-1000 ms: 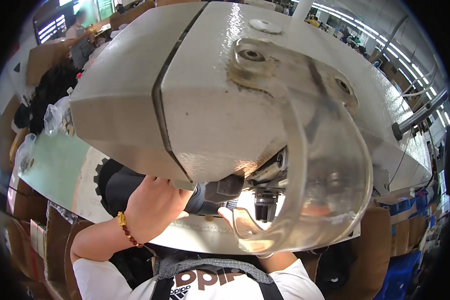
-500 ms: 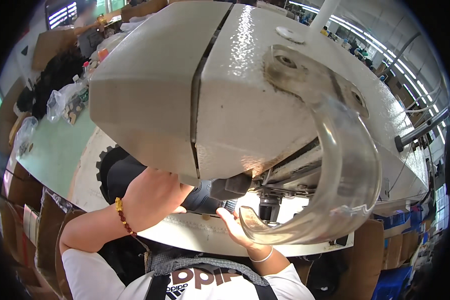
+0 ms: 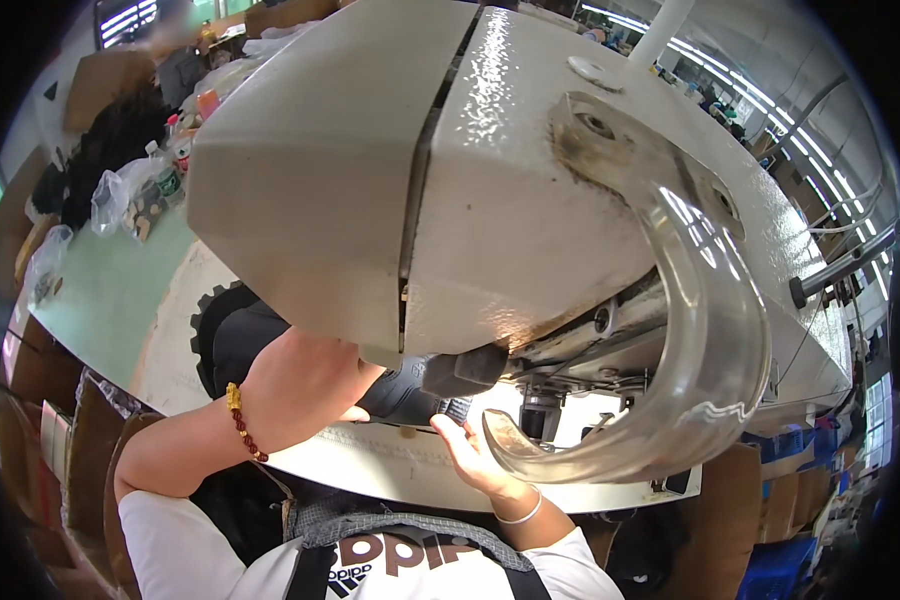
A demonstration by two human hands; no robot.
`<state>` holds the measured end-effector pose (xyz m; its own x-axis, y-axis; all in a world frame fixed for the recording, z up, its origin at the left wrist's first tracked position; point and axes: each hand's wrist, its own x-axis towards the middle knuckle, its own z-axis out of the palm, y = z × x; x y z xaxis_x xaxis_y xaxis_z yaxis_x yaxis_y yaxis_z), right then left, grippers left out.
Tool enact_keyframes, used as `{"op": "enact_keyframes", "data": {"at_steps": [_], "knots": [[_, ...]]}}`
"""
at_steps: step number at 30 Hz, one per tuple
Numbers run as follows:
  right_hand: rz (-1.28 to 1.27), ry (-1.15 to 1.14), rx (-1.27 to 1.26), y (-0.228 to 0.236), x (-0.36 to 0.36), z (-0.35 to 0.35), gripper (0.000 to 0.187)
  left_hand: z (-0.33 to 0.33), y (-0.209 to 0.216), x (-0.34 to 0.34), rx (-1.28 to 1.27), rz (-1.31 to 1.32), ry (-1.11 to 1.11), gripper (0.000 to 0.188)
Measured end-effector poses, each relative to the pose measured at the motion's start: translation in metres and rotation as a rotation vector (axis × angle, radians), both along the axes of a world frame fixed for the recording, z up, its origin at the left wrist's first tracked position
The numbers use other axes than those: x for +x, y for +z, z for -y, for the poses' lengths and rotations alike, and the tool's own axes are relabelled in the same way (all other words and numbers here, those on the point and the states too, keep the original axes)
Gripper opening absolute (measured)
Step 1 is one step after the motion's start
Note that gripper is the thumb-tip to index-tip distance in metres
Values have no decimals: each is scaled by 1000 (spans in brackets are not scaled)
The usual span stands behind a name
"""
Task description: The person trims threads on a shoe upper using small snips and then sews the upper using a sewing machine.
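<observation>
A large off-white sewing machine head [image 3: 310,180] fills the middle and hides part of what lies under it. Beneath its left side lies a black boot [image 3: 242,345] with a thick, notched sole, on the pale machine bed. My left hand [image 3: 305,390] is closed over the boot, thumb toward me, its other fingertips hidden behind the machine. At the boot's ribbed dark end [image 3: 456,408], my right hand [image 3: 475,458] pinches with the thumb showing; its other fingers are partly hidden. Just right of that hand are the dark presser and needle parts [image 3: 538,415].
A clear curved plastic guard [image 3: 710,340] arcs from the machine head down beside my right hand. Plastic bags [image 3: 120,205] and bottles [image 3: 165,165] stand on the green tabletop [image 3: 100,300] at the left. Cardboard [image 3: 715,520] stands at lower right; a person [image 3: 175,65] is far left.
The view has shifted slightly, so the machine head and guard appear a little farther right. Both hands keep nearly the same place on the boot.
</observation>
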<state>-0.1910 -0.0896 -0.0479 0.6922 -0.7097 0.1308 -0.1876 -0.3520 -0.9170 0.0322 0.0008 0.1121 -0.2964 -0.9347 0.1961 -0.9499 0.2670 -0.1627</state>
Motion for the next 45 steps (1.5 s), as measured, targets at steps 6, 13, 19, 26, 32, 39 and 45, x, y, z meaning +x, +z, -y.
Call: {"op": "enact_keyframes", "data": {"at_steps": [6, 13, 19, 26, 32, 39, 45], "knots": [[36, 25, -47, 23, 2, -1, 25, -4, 0, -2, 8, -4, -2, 81], [-35, -27, -113, 56, 6, -4, 31, -1, -1, -2, -12, -33, -13, 84], [-226, 27, -79, 52, 1, -3, 49, -2, -4, -6, -35, -72, 25, 77], [-361, -196, -306, -9, 2, 2, 50, 2, -10, -7, -119, -24, 11, 71], [4, -280, -902, -27, 3, 15, 62, -2, -14, -13, -93, 15, 78, 68], [-25, -375, -617, -75, -7, 27, 84, 0, -8, -16, -65, 58, 86, 63], [2, -359, -770, 5, 6, 20, 84, 2, -7, -14, -68, 20, 50, 60]]}}
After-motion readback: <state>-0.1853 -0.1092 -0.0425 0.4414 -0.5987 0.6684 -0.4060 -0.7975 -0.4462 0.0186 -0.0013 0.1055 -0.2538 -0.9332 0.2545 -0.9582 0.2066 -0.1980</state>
